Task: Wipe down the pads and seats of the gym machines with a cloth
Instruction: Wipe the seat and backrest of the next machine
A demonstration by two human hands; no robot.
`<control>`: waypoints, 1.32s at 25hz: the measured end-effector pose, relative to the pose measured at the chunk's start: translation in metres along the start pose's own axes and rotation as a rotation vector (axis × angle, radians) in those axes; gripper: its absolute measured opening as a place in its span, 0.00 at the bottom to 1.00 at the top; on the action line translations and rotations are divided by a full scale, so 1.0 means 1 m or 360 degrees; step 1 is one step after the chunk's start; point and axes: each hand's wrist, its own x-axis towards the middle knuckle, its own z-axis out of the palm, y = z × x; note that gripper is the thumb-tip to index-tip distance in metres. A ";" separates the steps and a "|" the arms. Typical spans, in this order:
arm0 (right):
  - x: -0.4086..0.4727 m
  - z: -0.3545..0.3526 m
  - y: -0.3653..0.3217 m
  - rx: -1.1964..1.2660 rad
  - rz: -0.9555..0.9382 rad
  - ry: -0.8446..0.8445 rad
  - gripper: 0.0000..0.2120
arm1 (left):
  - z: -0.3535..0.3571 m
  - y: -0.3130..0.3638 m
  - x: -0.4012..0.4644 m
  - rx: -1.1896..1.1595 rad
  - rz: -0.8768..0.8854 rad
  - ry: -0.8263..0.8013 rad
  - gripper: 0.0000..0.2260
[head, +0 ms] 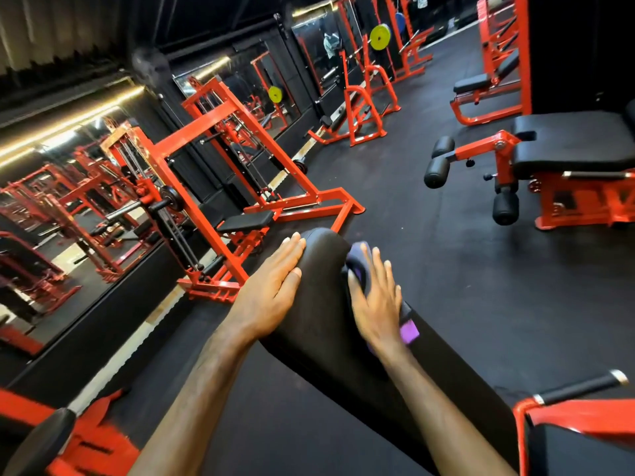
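I'd brace the pad point(323, 290) with my flat left hand point(271, 290) while my right hand point(376, 300), fingers spread, presses the cloth point(409, 333) toward its far end.

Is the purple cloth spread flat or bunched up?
Bunched up: the purple cloth sits crumpled under the right hand on the long black pad.

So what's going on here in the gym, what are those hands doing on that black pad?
A person is wiping a long black pad on a gym machine. The right hand presses a purple cloth against the pad's right side, fingers spread; it looks blurred. The left hand lies flat on the pad's left edge, near its rounded end. Red-framed machines and a black bench stand around on the dark floor.
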 end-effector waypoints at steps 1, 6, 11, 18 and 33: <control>0.014 0.002 -0.014 0.0003 0.0054 -0.0022 0.33 | 0.000 0.000 0.000 0.0003 -0.0001 -0.0005 0.24; -0.034 -0.012 0.005 -0.0025 -0.0456 -0.0090 0.31 | 0.002 0.001 -0.001 0.0020 -0.0006 0.0047 0.24; -0.018 -0.008 0.017 -0.0005 0.0102 -0.0039 0.36 | 0.002 0.005 -0.001 0.0073 -0.0019 0.0071 0.24; -0.089 -0.024 0.043 -0.0090 -0.0456 -0.0173 0.33 | 0.003 0.007 -0.004 0.0049 -0.0039 0.0118 0.23; -0.118 -0.001 0.022 0.0015 -0.0081 -0.0083 0.33 | 0.010 0.006 -0.008 0.0131 0.0044 0.0276 0.22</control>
